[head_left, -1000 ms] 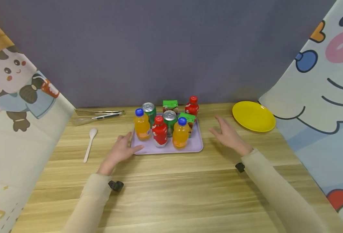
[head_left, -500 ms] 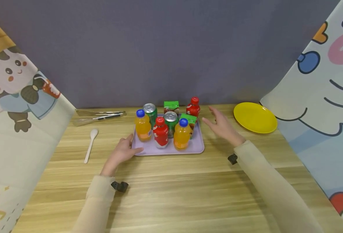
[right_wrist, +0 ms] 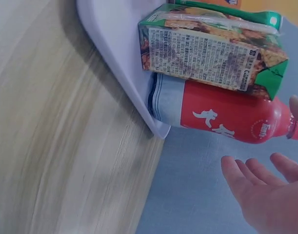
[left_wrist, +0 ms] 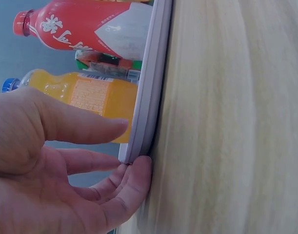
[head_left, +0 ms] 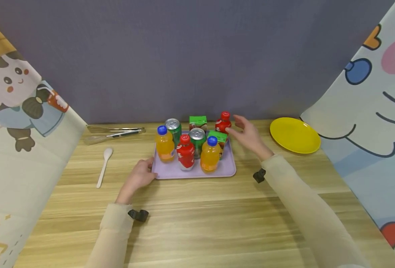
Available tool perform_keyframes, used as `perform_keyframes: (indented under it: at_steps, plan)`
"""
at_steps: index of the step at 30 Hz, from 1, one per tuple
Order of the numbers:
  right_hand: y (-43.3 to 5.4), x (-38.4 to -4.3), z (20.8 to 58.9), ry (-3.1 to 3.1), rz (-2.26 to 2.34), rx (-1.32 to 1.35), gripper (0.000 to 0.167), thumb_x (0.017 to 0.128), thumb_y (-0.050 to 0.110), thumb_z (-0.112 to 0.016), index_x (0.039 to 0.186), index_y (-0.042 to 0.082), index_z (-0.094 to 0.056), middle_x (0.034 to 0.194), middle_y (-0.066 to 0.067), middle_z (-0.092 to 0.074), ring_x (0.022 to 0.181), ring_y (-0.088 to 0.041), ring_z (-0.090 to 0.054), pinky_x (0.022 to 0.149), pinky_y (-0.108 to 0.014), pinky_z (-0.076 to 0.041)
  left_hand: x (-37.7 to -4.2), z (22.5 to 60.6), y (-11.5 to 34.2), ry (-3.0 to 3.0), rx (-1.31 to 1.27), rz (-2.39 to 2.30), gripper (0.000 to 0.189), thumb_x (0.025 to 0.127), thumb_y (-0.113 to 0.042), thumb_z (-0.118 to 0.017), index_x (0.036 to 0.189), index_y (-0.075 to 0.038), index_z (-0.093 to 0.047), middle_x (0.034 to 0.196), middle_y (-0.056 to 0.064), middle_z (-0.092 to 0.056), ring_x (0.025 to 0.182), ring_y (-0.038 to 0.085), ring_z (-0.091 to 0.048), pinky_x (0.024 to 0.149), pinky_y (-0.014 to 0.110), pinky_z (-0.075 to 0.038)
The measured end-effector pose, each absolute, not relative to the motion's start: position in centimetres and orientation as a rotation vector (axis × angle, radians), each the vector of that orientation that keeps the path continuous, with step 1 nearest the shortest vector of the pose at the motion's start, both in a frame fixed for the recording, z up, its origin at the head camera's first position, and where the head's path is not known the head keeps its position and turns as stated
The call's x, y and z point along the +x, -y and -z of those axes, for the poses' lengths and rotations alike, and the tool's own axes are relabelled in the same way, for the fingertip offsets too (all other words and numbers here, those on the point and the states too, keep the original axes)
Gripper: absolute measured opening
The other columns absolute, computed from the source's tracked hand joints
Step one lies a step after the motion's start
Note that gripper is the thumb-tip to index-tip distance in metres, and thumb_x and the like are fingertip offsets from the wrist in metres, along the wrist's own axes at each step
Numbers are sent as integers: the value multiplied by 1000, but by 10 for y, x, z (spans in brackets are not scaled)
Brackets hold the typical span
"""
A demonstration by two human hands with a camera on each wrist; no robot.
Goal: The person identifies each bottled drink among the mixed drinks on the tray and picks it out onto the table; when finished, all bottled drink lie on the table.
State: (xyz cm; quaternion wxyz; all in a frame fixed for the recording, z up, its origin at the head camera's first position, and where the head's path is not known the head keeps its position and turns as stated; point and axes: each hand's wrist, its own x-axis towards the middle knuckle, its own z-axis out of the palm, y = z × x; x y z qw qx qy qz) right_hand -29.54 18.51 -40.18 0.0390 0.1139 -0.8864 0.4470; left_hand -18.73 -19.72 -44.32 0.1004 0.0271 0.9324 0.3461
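Note:
A lilac tray (head_left: 170, 172) bears several drinks. My left hand (head_left: 141, 172) holds its front left corner, fingertips at the rim and thumb along the near side in the left wrist view. Nearest that hand stands an orange juice bottle (head_left: 165, 145) with a blue cap. At the back right corner is a red bottle (head_left: 222, 124); my right hand (head_left: 249, 137) hovers beside it, fingers spread, and the right wrist view shows a gap between them. A green-topped drink carton (right_wrist: 207, 56) stands next to that bottle.
Also on the tray are another red bottle (head_left: 185, 153), a second orange juice bottle (head_left: 209, 156), two green cans (head_left: 197, 141) and another carton (head_left: 198, 122). Tongs (head_left: 115, 134) and a white spoon (head_left: 104, 167) lie left; a yellow plate (head_left: 294, 135) lies right.
My right hand has moved left and away from me, up to the back red bottle. The left thumb has drawn in to the tray's rim. The drinks stay in place.

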Motion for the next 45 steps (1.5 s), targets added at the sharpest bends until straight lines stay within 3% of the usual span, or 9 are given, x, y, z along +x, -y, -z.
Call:
perform_keyframes:
  at_steps: [20, 33, 45]
  plan:
    - [-167, -308, 401, 2724, -1505, 356, 73, 87, 33, -70, 143, -1, -37, 136, -21, -47, 120, -35, -49, 98, -43, -40, -192, 454, 207, -2596, 53, -1299, 75, 77, 4, -68, 143, 9, -32, 108, 21, -55, 87, 26, -56, 70, 32, -50]
    - [-164, -315, 404, 2737, -1572, 336, 68, 83, 34, -74, 136, 3, -45, 132, -15, -52, 115, -30, -51, 97, -42, -41, -194, 460, 213, -2511, 54, -1406, 79, 78, 4, -69, 146, 6, -28, 115, 23, -53, 85, 25, -56, 70, 32, -50]
    - [-162, -317, 407, 2731, -1667, 293, 70, 83, 28, -75, 138, 0, -41, 135, -18, -49, 116, -33, -50, 97, -44, -40, -195, 462, 215, -2516, 35, -1430, 78, 77, 5, -69, 145, 4, -31, 111, 21, -52, 83, 23, -53, 69, 31, -48]
